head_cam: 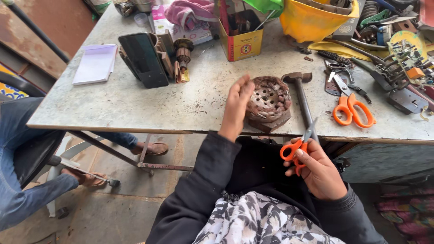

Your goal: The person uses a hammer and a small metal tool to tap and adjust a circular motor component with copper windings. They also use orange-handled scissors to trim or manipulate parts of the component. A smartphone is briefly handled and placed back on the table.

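**Head view: round wound core under the left hand, scissors held back in the right**

Head camera looks down on a round, perforated metal core (267, 100) wrapped in reddish-brown copper winding. It sits on a small dark block near the front edge of the worn grey table (135, 104), straight ahead of the person. The core lies flat, its holed face turned upward, so it has no real long axis; its winding runs around the rim.

The left hand (236, 108) is the nearer one. It rests against the core's left side with fingers curved over the rim, touching the winding rather than clamped around it; whether anything is pinched between the fingertips cannot be told.

The right hand (318, 174) is below the table edge, close to the body and apart from the core. It is closed through the orange handles of a pair of scissors (299, 147), whose blades point up and slightly right, toward the table edge. The core lies up and to the left of those blade tips.

Just right of the core lies a hammer (302, 97), its handle running toward the person. Further right rests a second pair of orange-handled scissors (352, 110) among pliers and loose metal parts. Behind are a yellow carton (242, 43), a dark phone (143, 58) propped upright, a wound rotor (183, 56) and a pale notepad (96, 63). Another person's denim-clad legs (27, 180) show at the left.
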